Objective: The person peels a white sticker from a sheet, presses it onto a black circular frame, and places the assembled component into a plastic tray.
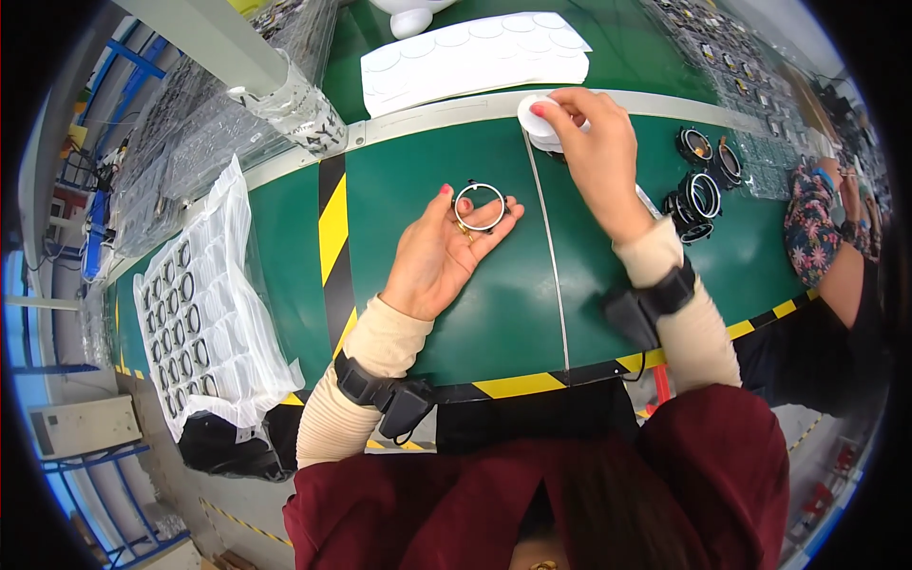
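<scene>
A thin pale straight line [548, 247] runs across the smooth green tabletop [456, 332], and to its left the left hand [442, 252] is turned palm up, half open, with a slim round ring with a white face and small black lugs [478, 185] held lightly at its edge between thumb and fingers. At the line's far end, the right hand [598, 152] is curled, its thumb and fingers at a white round spool-like piece [538, 125]; whether it grips the piece or merely touches it I cannot tell. Right of the line lie several black round ring-shaped parts [677, 209], some apart, some clustered. Beyond its far end spreads a white sheet with circle outlines [475, 66], and well to its left sits a white pocketed tray [220, 313] partly filled with black rings [185, 287]
</scene>
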The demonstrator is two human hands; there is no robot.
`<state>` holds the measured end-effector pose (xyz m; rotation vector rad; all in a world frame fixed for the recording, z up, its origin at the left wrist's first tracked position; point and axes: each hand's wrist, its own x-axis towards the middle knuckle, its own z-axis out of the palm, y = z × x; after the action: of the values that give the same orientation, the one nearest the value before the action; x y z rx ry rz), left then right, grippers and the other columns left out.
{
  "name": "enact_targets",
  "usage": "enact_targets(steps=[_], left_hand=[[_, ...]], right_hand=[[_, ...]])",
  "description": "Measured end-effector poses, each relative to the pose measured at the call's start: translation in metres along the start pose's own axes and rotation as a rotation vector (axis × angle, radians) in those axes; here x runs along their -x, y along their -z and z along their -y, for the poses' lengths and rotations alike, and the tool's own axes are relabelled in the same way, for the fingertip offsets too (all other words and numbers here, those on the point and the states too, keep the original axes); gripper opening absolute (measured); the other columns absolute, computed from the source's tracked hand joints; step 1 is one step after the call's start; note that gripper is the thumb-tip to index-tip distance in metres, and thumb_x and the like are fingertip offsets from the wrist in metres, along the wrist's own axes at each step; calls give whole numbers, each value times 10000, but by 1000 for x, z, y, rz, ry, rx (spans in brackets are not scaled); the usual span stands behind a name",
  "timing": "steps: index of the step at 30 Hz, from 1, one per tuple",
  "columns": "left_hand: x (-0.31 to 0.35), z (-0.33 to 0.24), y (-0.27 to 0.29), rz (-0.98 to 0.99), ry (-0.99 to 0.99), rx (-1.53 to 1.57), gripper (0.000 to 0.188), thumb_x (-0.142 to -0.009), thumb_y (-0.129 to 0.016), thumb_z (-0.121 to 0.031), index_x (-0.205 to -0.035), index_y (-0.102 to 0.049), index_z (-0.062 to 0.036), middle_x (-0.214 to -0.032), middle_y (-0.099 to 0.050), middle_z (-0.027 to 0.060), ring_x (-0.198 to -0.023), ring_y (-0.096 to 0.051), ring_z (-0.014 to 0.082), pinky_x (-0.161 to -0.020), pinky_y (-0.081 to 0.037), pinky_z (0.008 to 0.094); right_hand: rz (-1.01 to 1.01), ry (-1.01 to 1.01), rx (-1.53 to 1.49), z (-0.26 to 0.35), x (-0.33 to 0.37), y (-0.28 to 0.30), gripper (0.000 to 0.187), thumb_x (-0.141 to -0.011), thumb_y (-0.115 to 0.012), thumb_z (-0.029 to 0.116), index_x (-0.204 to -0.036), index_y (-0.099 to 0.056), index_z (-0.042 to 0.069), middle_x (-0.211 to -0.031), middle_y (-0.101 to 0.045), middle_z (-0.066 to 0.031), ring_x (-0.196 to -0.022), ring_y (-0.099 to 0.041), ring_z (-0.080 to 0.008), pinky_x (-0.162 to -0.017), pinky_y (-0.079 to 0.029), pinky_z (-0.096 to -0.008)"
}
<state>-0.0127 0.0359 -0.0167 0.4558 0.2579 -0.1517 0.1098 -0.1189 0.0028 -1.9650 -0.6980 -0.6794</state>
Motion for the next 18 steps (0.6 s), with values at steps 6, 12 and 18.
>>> enact_targets(steps=[6,12,18], left_hand=[[2,7,6,78,93,-34,278,-970,-316,-221,-824,-427,-12,-1134,-507,305,-1131,-480,380,-976,-419,420],[9,12,-12,144,312,-250,344,-971,-334,-265,-1111,-443,30,-1201,-496,243,-1117,-508,333,-953,-431,422],[12,10,-19,146,309,-345,412,-970,-348,-299,-1224,-383,24,-1185,-507,241,-1087,-532,326,-932,-449,412]], right_hand=[[396,220,315,21,1,19,358,-666,-706,184,-981,-598,55,-969,-583,-109,-898,-543,-280,-759,-418,-399],[496,269,86,40,57,60,434,-673,-724,185,-1056,-547,80,-981,-572,-103,-906,-553,-288,-773,-435,-373],[233,107,370,8,32,147,447,-702,-718,157,-1102,-547,54,-1017,-585,-107,-916,-562,-277,-793,-440,-350]])
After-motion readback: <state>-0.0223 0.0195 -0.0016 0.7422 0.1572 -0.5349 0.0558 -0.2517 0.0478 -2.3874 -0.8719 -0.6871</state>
